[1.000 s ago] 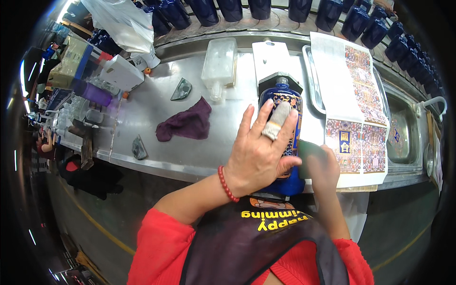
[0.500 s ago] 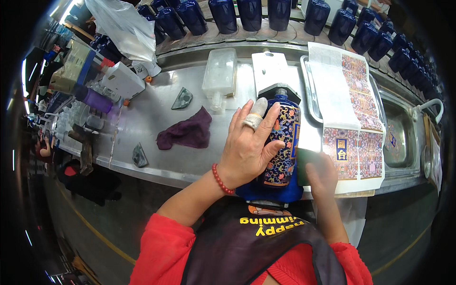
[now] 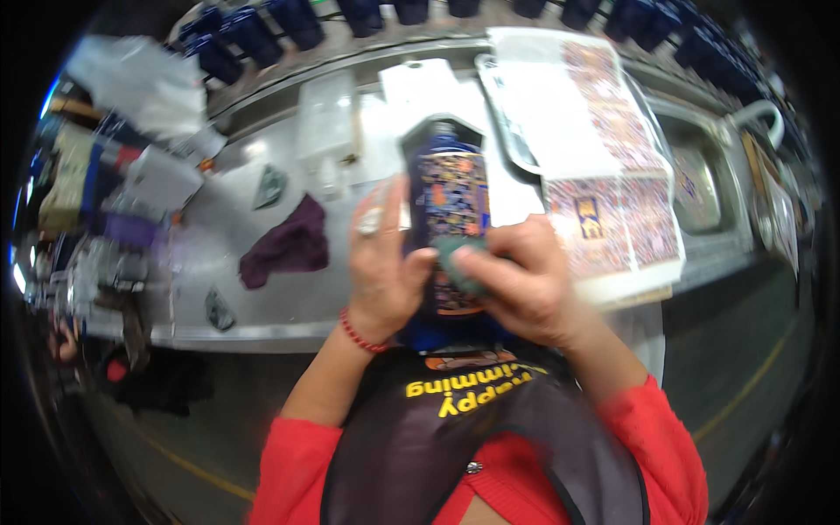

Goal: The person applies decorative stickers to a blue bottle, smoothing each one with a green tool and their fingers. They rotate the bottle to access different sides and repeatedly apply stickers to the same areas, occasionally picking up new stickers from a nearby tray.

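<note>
A dark blue bottle (image 3: 453, 210) with a colourful floral label lies on its back in front of me, neck pointing away, in a dark angular holder. My left hand (image 3: 382, 254) is along the bottle's left side, fingers stretched out, thumb towards the label; pale covers are on a finger. Pressed against the lower label is a flat dark green pad (image 3: 455, 265), pinched in my right hand (image 3: 529, 280). Motion blurs both hands somewhat. Blue cloth (image 3: 416, 334) shows under the bottle's near end.
Printed label sheets (image 3: 604, 206) lie over a metal tray on the right, beside a sink (image 3: 704, 210). A purple cloth (image 3: 293, 241), two green pieces and a clear bottle (image 3: 325, 122) are on the steel table to the left. Blue bottles (image 3: 297, 22) line the far side.
My right hand has brought the green pad from beside the bottle onto its label. My left hand has slid off the label to the bottle's left side. The view has shifted.
</note>
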A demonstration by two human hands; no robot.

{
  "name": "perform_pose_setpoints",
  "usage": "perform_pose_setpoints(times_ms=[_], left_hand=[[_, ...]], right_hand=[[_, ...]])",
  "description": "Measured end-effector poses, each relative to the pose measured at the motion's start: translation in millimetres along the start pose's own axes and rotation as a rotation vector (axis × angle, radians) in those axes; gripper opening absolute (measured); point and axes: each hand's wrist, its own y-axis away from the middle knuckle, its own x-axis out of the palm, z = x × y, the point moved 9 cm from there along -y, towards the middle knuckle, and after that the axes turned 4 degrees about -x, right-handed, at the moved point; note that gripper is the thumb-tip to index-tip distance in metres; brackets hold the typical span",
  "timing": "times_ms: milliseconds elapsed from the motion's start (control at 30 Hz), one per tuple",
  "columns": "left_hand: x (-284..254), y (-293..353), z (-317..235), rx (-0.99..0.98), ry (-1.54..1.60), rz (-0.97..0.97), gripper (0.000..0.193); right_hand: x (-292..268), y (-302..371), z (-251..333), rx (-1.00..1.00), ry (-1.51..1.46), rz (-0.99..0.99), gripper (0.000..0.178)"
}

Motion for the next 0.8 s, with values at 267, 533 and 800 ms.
perform_pose_setpoints(times_ms=[267, 533, 800], left_hand=[[25.1, 52.5, 10.7, -0.154, 0.108, 0.234, 0.122], [23.4, 49.1, 3.7, -0.075, -0.153, 0.213, 0.121], [13.9, 37.4, -21.3, 0.028, -0.288, 0.151, 0.115]], right_hand=[[-63.4, 68.2, -56.6, 0.487, -0.22, -0.167, 0.03], [-207.6, 187.1, -194.4, 0.809, 0.122, -0.304, 0.033], [-254.6, 215.7, -335.8, 1.026, 0.358, -0.09, 0.03]])
